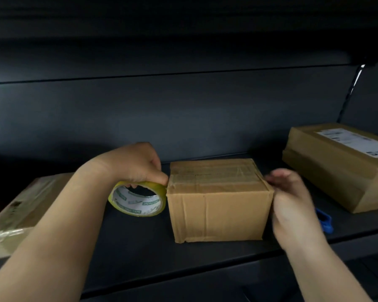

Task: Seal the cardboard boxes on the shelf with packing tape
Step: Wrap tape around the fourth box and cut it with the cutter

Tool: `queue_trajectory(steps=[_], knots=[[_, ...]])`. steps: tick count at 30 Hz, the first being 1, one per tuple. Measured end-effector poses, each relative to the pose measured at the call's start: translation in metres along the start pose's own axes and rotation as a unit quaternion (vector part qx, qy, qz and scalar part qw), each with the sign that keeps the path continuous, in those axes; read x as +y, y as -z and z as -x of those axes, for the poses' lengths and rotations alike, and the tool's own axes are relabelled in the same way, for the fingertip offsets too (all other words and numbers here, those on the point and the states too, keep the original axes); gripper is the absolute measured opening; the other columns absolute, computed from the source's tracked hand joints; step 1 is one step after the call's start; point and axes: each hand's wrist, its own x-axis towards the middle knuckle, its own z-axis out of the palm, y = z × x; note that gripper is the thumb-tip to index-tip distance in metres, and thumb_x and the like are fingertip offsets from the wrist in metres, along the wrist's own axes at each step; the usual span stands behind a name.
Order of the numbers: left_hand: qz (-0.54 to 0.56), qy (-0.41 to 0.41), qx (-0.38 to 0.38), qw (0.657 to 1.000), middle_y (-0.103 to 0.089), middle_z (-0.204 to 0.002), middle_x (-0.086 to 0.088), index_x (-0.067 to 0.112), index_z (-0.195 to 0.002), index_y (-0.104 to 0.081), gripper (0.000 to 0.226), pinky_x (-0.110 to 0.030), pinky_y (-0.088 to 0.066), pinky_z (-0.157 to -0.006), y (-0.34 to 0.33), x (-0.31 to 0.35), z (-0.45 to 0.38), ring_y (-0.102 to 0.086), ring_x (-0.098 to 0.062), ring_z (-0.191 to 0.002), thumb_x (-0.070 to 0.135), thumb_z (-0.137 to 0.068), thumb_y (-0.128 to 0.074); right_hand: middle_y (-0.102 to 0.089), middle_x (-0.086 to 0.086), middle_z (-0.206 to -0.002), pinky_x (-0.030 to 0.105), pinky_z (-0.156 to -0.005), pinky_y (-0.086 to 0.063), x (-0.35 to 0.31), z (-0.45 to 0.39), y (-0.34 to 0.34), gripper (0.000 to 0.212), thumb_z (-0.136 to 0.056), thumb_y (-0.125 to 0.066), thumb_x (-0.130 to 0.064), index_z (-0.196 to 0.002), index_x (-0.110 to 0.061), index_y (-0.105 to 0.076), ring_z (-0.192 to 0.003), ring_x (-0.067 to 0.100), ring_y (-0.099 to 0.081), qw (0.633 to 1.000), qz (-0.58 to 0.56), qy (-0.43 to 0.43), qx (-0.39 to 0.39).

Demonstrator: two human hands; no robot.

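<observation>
A dark metal shelf with a dark back panel is carrying everything here, and another shelf is hanging over it in shadow. At the far right a long box with a white label is lying flat, well apart from the work; at the far left a second box, with clear tape shining on its near corner, is sitting half out of view. Between them the small box is standing near the shelf's front edge, probably pulled forward so both hands can reach its sides. A strip of clear tape is already running across its top.

The left hand is curling over the yellow tape roll, gripping it with fingers through the core and the thumb pressing at the box's upper left edge, likely to keep the strip taut there. The right hand is blurring with motion; it is lying spread and flat against the box's right side, seemingly smoothing the tape end down while bracing the box. Behind that hand a small blue tool is lying on the shelf; I cannot tell what it is.
</observation>
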Motion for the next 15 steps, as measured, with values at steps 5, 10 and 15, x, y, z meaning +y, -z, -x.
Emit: queue_trajectory(steps=[5,10,15], knots=[[-0.007,-0.003,0.012,1.000,-0.052,-0.046,0.000,0.012,-0.055,-0.065,0.030,-0.017,-0.038,-0.041,0.000,0.004,0.004,-0.051,-0.011,-0.043,0.040,-0.062,-0.073,-0.043,-0.023,-0.130,0.024,-0.096,-0.036,-0.068,-0.001,-0.019,0.077,-0.056,-0.068,-0.067,-0.124,-0.050,-0.036,-0.116,-0.006,-0.042,0.849,0.351,0.274,-0.283],[-0.007,-0.009,0.043,0.999,-0.049,-0.043,-0.001,0.012,-0.051,-0.060,0.029,-0.018,-0.037,-0.043,-0.005,0.007,0.008,-0.048,-0.015,-0.041,0.035,-0.064,-0.071,-0.011,-0.006,-0.155,0.038,-0.111,-0.023,-0.057,0.021,-0.092,0.118,-0.054,-0.068,-0.072,-0.145,-0.034,-0.003,-0.141,0.018,-0.013,0.496,0.665,0.265,-0.492],[0.091,-0.026,0.102,0.990,-0.045,-0.037,0.006,0.017,-0.041,-0.055,0.040,-0.017,-0.035,-0.043,-0.019,-0.007,0.021,-0.045,-0.009,-0.038,0.041,-0.068,-0.072,-0.029,-0.006,-0.144,0.030,-0.102,-0.035,-0.051,0.013,-0.096,0.102,-0.062,-0.071,-0.062,-0.143,-0.025,-0.021,-0.129,0.014,-0.032,0.541,0.631,0.292,-0.473]])
